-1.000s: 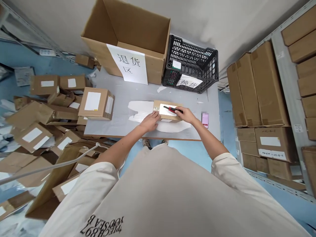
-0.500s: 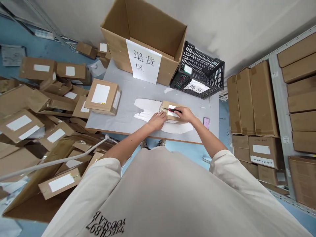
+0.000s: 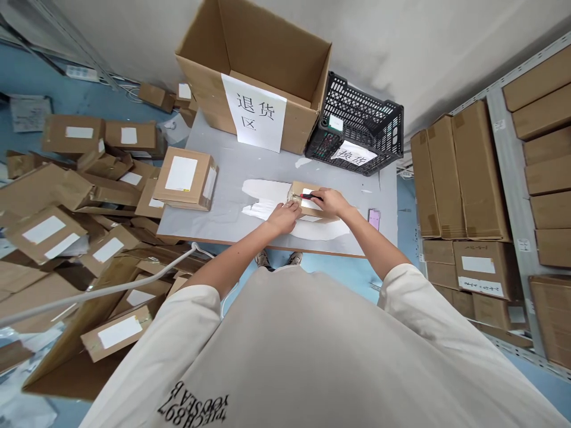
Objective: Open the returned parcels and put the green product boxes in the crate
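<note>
A small cardboard box [image 3: 322, 215] with a white label lies on a sheet of white paper [image 3: 263, 190] on the grey table. My left hand [image 3: 285, 217] grips the box's near left corner, its fingers on the taped end. In my closed right hand [image 3: 331, 201] is a box cutter [image 3: 307, 196] with a red and black handle. Its tip points left and meets the clear tape at the left end of the box's top. How deep the blade sits is too small to tell.
A large open carton [image 3: 294, 122] with a paper sign stands at the table's back, beside a black plastic crate [image 3: 357, 125]. Stacked labelled boxes [image 3: 185, 178] sit at left, a phone [image 3: 373, 219] at right. A box pile [image 3: 102, 196] fills the left floor; shelving [image 3: 504, 154] stands right.
The box cutter and my right hand have shifted slightly left, toward the box's taped end. My left hand stays on the box. The view has tilted a little.
</note>
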A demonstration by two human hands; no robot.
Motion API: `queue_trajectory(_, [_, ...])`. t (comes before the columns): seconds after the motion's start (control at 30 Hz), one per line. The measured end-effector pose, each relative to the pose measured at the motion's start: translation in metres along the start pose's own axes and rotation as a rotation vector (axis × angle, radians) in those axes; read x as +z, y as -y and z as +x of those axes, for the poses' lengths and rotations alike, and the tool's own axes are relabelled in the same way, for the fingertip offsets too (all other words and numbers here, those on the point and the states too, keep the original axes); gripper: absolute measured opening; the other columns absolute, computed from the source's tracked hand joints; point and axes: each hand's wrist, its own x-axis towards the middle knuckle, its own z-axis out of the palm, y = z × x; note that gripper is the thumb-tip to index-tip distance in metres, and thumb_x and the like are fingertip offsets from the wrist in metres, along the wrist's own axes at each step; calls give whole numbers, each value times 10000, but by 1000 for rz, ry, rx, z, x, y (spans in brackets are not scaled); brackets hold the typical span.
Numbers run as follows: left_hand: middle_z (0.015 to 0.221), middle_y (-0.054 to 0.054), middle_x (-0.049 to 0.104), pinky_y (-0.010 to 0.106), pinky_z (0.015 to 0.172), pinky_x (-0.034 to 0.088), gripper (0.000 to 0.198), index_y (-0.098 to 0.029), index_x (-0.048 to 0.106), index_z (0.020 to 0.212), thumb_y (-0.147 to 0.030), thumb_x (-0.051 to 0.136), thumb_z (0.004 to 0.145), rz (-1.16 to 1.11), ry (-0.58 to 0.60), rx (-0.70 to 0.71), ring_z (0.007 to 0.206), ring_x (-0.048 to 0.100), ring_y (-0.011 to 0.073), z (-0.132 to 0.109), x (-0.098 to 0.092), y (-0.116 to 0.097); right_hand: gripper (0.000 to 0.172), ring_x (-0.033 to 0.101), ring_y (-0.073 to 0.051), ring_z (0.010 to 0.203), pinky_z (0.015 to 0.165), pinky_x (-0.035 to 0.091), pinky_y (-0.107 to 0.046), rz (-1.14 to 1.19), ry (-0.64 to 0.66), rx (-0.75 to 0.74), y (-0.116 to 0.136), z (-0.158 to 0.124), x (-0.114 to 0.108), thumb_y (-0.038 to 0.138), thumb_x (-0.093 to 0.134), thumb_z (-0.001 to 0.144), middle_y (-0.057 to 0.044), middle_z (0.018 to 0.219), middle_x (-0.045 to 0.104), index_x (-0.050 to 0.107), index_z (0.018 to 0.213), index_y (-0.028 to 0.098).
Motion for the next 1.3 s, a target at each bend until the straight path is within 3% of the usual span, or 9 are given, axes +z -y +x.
queue_trajectory(0.67, [1814,140,558,499,1270,549,615,-227,619,1653,-149,574,1045,36,50,-89,1670,529,303,1,-20,-10,441,729,-334,1270,936,511,-375,-28,92,49,-24,-14,-11,377,489,1195,-164,1440,800,799,1474,235])
queue_trajectory(0.97, [1851,144,509,496,1307,530,646,-222,584,1701,-178,571,1057,54,94,-120,1718,477,311,2,-22,-13,434,732,-334,1244,938,517,-380,-7,100,67,-40,-29,-7,346,490,1183,-175,1437,796,819,1440,226])
queue_trajectory(1.3, [1869,162,477,495,1316,521,626,-192,555,1705,-223,548,1080,70,154,-159,1730,462,313,11,-22,-11,421,746,-358,1210,921,532,-400,27,71,171,-82,-51,7,357,539,1167,-189,1420,800,850,1422,235])
